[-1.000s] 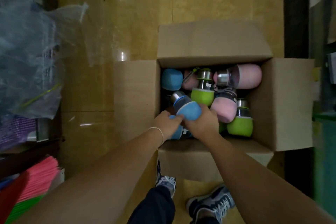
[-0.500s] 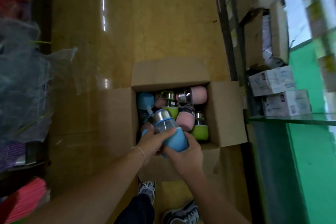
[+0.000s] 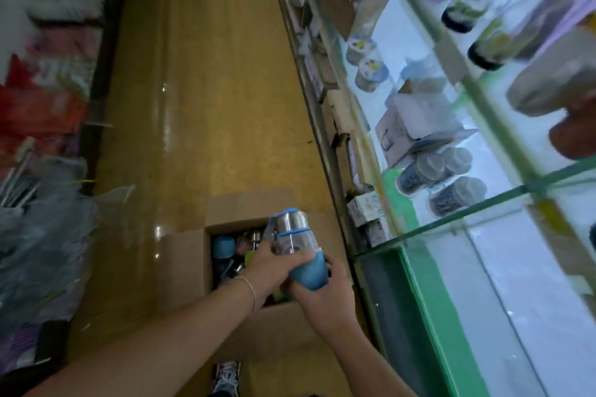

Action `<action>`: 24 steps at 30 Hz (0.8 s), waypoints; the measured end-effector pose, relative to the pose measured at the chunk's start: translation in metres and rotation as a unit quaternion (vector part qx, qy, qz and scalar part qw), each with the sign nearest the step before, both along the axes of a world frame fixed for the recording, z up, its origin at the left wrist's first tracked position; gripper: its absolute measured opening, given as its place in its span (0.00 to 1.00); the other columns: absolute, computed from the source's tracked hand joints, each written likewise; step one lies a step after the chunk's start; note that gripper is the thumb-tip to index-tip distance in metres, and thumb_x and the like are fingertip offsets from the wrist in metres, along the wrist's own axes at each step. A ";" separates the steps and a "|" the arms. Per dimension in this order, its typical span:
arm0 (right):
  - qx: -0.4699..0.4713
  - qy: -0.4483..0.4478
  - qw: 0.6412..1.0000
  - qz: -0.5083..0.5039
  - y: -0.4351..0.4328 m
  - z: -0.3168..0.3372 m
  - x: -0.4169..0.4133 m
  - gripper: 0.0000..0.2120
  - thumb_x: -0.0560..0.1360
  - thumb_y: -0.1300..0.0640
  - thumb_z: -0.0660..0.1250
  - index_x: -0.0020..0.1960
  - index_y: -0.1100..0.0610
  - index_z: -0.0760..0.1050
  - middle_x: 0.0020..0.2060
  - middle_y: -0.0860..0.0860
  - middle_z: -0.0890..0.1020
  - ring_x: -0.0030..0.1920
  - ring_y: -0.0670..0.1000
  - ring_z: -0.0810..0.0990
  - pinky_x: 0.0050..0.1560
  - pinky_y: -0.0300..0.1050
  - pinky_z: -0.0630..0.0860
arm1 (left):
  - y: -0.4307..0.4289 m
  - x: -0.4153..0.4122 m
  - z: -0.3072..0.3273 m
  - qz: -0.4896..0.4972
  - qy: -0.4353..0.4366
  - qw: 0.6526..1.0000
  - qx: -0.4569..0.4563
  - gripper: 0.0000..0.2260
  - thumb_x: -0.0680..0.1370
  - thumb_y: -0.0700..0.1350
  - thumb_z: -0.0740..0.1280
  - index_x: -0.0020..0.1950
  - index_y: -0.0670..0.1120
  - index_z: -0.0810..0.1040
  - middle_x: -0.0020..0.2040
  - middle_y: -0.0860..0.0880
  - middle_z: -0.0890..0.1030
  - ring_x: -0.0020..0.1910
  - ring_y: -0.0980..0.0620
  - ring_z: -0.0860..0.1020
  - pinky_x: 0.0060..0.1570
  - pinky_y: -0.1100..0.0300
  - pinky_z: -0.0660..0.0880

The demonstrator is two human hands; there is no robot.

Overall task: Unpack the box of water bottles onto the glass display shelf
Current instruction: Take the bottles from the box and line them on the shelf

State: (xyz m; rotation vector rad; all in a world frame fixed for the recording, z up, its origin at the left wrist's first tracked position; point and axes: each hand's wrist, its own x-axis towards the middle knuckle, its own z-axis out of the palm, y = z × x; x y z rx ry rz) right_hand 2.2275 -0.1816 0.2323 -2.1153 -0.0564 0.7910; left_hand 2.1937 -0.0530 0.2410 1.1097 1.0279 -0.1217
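Observation:
Both my hands hold a blue water bottle (image 3: 298, 250) with a steel cap above the open cardboard box (image 3: 183, 267) on the floor. My left hand (image 3: 269, 263) grips its clear middle, and my right hand (image 3: 325, 292) cups its blue base from below. The bottle tilts, cap up and away from me. Inside the box, partly hidden by my arms, lie more bottles, among them a blue one (image 3: 223, 246). The glass display shelf (image 3: 451, 219) with its green edge runs along the right.
Cups and small boxes (image 3: 366, 69) stand on the shelves at the right, with jars (image 3: 451, 193) under the glass. Plastic-wrapped goods (image 3: 38, 235) crowd the left side. The yellow floor aisle (image 3: 206, 90) stretches ahead. My shoe (image 3: 227, 377) is below the box.
The bottle has been lifted out of the box and raised. My view has swung up and to the right, bringing the glass shelves into sight.

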 end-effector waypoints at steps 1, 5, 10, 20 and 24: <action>0.009 -0.007 1.000 -0.004 -0.004 0.021 0.004 0.37 0.55 0.42 0.79 0.60 0.42 0.67 0.53 0.45 0.79 0.49 0.44 0.81 0.46 0.45 0.81 | -0.003 0.005 0.022 -0.015 -0.013 1.000 0.016 0.21 0.67 0.44 0.81 0.52 0.48 0.73 0.48 0.50 0.81 0.44 0.57 0.80 0.31 0.70 0.75; 0.048 -0.069 0.996 -0.007 -0.021 0.114 0.024 0.32 0.58 0.47 0.81 0.56 0.45 0.69 0.48 0.45 0.81 0.44 0.42 0.81 0.39 0.39 0.79 | -0.014 0.028 0.109 -0.062 -0.075 0.992 0.084 0.24 0.65 0.44 0.82 0.53 0.44 0.72 0.48 0.47 0.79 0.44 0.56 0.79 0.28 0.71 0.73; 0.094 -0.173 0.980 -0.040 -0.042 0.232 0.047 0.28 0.59 0.54 0.84 0.49 0.45 0.69 0.44 0.44 0.81 0.41 0.36 0.81 0.39 0.36 0.79 | -0.029 0.063 0.216 -0.101 -0.174 0.961 0.190 0.32 0.55 0.55 0.85 0.51 0.49 0.74 0.49 0.48 0.81 0.49 0.50 0.82 0.43 0.52 0.82; 0.087 -0.389 0.911 -0.105 -0.119 0.443 0.065 0.30 0.55 0.45 0.81 0.52 0.47 0.72 0.44 0.41 0.81 0.46 0.43 0.81 0.38 0.36 0.75 | -0.110 0.090 0.432 -0.161 -0.433 0.817 0.344 0.35 0.53 0.58 0.83 0.54 0.49 0.73 0.49 0.48 0.82 0.48 0.52 0.82 0.48 0.52 0.81; 0.050 -0.442 0.884 -0.141 -0.167 0.496 0.059 0.31 0.56 0.43 0.81 0.54 0.49 0.72 0.46 0.43 0.80 0.44 0.43 0.79 0.37 0.38 0.77 | -0.156 0.101 0.485 -0.171 -0.487 0.768 0.379 0.32 0.56 0.55 0.84 0.52 0.48 0.72 0.48 0.48 0.81 0.48 0.52 0.81 0.49 0.51 0.80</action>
